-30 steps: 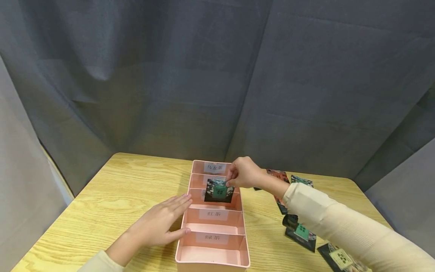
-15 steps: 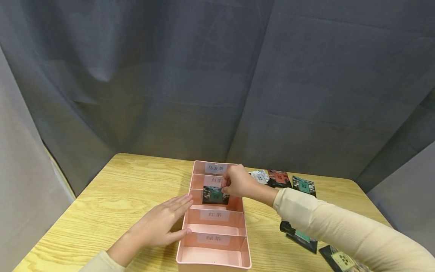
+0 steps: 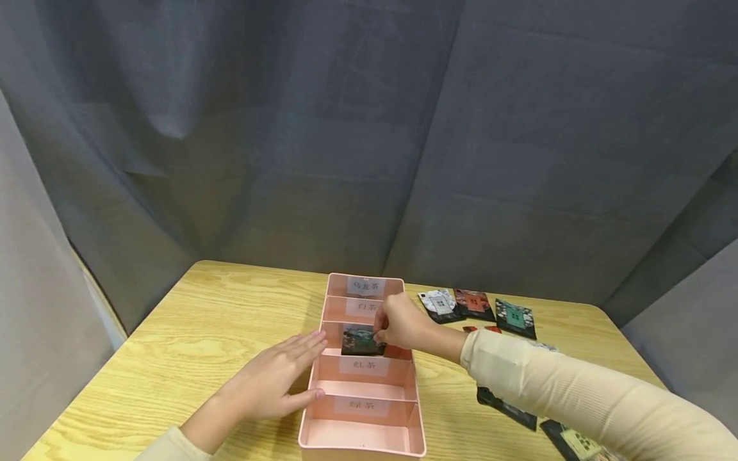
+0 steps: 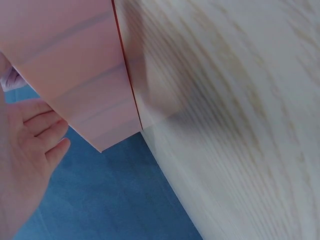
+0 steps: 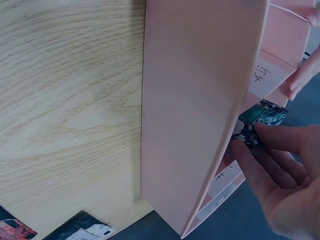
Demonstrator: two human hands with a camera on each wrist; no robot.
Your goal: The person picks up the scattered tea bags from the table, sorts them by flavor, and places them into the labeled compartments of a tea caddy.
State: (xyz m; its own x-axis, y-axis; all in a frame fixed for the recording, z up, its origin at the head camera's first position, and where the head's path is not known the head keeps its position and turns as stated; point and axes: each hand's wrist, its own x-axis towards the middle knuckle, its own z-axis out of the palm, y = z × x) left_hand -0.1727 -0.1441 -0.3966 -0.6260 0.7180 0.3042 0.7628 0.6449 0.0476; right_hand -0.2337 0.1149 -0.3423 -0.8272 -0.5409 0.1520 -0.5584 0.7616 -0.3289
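Observation:
A long pink box (image 3: 362, 435) divided into compartments stands on the table, with paper labels in Chinese characters on its walls. My right hand (image 3: 403, 324) pinches a dark tea sachet (image 3: 357, 340) with a green label by its right edge. The sachet is partly down in the middle compartment. In the right wrist view, thumb and fingertips hold that tea sachet (image 5: 265, 116) behind the box's side wall. My left hand (image 3: 271, 379) rests with straight fingers against the box's left rim. The left wrist view shows those fingertips touching the edge of the pink box (image 4: 80, 80).
Right of the box lie several more sachets: a white-labelled one (image 3: 441, 303), a red-labelled one (image 3: 475, 302), a green-labelled one (image 3: 516, 316) and a yellow-labelled one (image 3: 578, 442). My right sleeve (image 3: 553, 378) covers others. A dark curtain (image 3: 369, 141) hangs behind the table.
My right hand has moved down and slightly left, lowering the sachet from above the box into the middle compartment. The left hand has stayed at the rim.

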